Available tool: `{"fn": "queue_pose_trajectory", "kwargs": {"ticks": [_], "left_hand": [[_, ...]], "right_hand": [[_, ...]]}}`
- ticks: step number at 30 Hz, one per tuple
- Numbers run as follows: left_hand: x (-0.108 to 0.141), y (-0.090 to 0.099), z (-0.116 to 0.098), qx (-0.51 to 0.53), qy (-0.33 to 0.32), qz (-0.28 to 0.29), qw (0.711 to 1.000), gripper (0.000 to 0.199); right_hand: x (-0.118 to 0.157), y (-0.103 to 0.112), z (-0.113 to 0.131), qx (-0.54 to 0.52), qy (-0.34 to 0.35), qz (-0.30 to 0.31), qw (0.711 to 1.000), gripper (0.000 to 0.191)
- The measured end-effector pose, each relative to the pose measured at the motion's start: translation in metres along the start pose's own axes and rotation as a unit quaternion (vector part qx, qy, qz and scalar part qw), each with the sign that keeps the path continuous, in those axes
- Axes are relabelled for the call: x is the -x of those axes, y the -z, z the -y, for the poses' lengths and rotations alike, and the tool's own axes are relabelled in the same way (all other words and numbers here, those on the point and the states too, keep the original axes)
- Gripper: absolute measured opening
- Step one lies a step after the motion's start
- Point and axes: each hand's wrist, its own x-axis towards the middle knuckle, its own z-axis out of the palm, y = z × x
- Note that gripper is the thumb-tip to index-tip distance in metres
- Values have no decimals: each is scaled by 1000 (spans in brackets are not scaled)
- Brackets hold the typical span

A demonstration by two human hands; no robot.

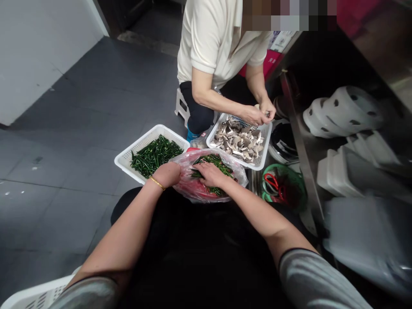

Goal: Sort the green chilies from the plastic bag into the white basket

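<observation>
A clear plastic bag [236,180] with a reddish inner surface stands open in front of my knees, holding long thin green chili peppers [214,162]. My left hand [169,174], with a gold bracelet at the wrist, is closed on the bag's left rim; its fingertips are hidden. Inside the bag, my right hand [210,174] lies over the peppers with its fingers stretched out, touching them. Left of the bag, a white perforated basket [124,161] contains a heap of dark green chili peppers [156,154].
Across from me a person sits on a low stool [182,107], both hands over a white basket [265,159] of torn mushrooms [240,139]. To the right, a green basket [298,189] holds red-handled scissors [273,184]. White containers [334,171] stand on a metal shelf.
</observation>
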Motion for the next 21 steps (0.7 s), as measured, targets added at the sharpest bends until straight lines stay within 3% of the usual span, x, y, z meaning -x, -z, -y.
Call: {"fn": "queue_pose_trajectory", "kwargs": {"ticks": [5, 9, 13, 18, 21], "left_hand": [[1, 4, 1, 3, 28, 6, 1000, 33], [0, 5, 1, 18, 76, -17, 997, 35], [5, 7, -1, 37, 89, -76, 992, 41], [18, 26, -19, 129, 20, -240, 962, 37], [8, 32, -32, 246, -53, -267, 930, 33]], "right_hand": [[28, 17, -45, -136, -71, -84, 985, 36], [55, 22, -61, -112, -77, -30, 990, 44], [79, 43, -54, 0, -107, 57, 993, 49], [77, 72, -28, 73, -243, -7, 967, 33], [56, 66, -7, 68, -284, 29, 956, 46]]}}
